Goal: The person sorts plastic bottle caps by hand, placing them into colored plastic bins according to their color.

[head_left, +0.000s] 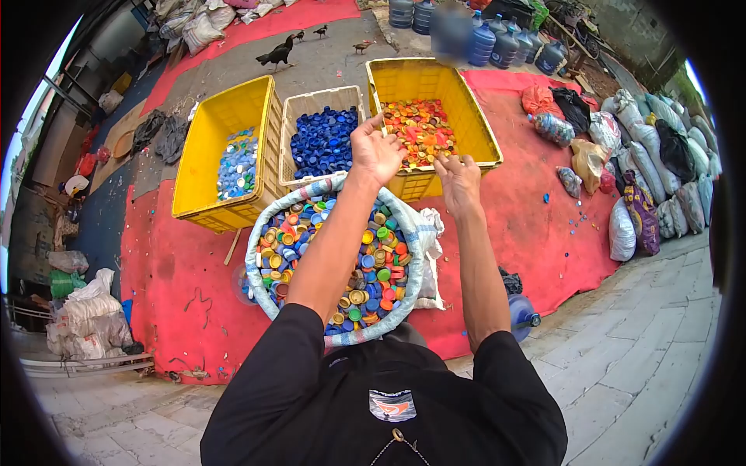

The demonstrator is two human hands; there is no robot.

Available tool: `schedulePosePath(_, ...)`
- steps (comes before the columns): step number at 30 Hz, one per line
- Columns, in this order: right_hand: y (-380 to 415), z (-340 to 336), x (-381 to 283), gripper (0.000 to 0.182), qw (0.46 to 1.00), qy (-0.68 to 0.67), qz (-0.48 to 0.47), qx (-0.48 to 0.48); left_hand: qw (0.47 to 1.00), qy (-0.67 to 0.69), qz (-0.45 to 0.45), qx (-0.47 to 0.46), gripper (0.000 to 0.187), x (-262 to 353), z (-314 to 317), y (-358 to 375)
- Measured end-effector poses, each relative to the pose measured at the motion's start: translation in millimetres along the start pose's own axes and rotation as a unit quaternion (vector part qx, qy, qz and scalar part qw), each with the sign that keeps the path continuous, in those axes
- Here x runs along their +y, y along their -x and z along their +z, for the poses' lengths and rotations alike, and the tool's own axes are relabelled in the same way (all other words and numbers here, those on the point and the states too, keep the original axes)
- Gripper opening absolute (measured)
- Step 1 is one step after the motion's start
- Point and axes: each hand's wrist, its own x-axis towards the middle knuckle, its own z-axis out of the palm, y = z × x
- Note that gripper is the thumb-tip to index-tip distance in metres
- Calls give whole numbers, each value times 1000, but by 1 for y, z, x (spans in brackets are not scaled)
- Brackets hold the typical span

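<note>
My left hand [376, 154] is raised over the near left corner of the right-hand yellow crate [475, 116], palm partly showing, fingers loosely apart. Orange and red bottle caps [423, 124] lie inside that crate. My right hand [460, 180] is at the crate's near edge with its fingers bent inward; whatever they hold, if anything, is hidden. Below my arms stands a round sack with a rolled rim [258, 233], full of mixed coloured caps [359, 297]. Blue caps [322, 144] fill much of a whitish crate [292, 104] beside it.
Another yellow crate [203, 155] at left holds light blue and white caps [237, 167]. Filled sacks [645, 151] are piled at right. Large water bottles [505, 46] and a black hen [277, 54] are at the back. A blue bottle [522, 314] lies near my right arm.
</note>
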Motion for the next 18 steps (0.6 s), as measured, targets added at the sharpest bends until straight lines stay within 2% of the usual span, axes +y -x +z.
schedulePosePath(2,-1,8,-2,70,998,50,-28,7,998,-43,23,-26,111,20,7,19)
schedulePosePath(5,16,-30,33,72,991,132,-26,-5,997,-58,38,16,82,38,-54,44)
schedulePosePath(7,52,-47,52,63,975,219,-32,-6,995,-52,68,51,55,45,-95,78)
schedulePosePath(9,69,-89,90,50,929,364,-61,-34,990,-57,96,90,40,48,-131,117)
schedulePosePath(11,113,-85,97,39,876,478,-61,-7,982,-73,118,128,34,47,-166,157)
schedulePosePath(13,141,-95,109,34,760,611,-211,-66,960,-136,142,197,29,40,-176,197)
schedulePosePath(14,148,-101,119,34,718,633,-280,-71,955,-149,146,209,26,35,-180,215)
schedulePosePath(18,164,-85,125,40,639,710,-282,-89,936,-189,146,259,16,4,-202,273)
